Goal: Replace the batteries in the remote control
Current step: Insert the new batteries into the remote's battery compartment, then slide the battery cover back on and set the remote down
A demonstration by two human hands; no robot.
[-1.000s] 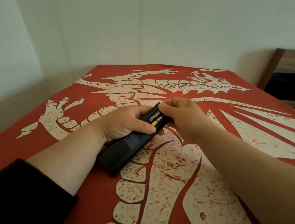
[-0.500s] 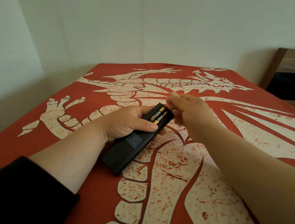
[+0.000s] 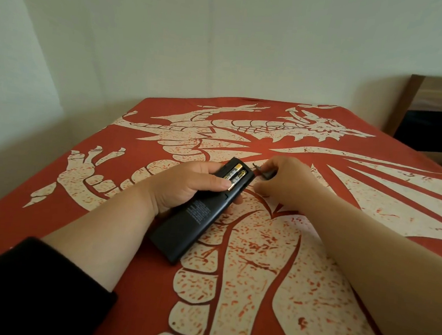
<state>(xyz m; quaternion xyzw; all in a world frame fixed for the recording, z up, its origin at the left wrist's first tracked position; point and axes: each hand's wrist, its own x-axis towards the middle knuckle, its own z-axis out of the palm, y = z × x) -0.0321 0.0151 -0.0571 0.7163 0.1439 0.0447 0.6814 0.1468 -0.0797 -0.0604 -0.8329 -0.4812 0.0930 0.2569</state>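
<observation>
Left hand [image 3: 186,188] grips the remote control [image 3: 200,213]; right hand [image 3: 285,177] now pinches what appears to be the freed battery cover [image 3: 263,172], exposing two batteries [image 3: 236,177] for removal.

One view only, head cam, worn high, looking fwd and down over the red bedspread with a cream dragon print [image 3: 297,292]. Both forearms enter from the bottom edge, close to the lens. Wide-angle: spread fills the lower half, pale wall beyond its far edge, brown wooden frame [image 3: 402,102] past its far right corner. No 2nd view to overlap.
</observation>
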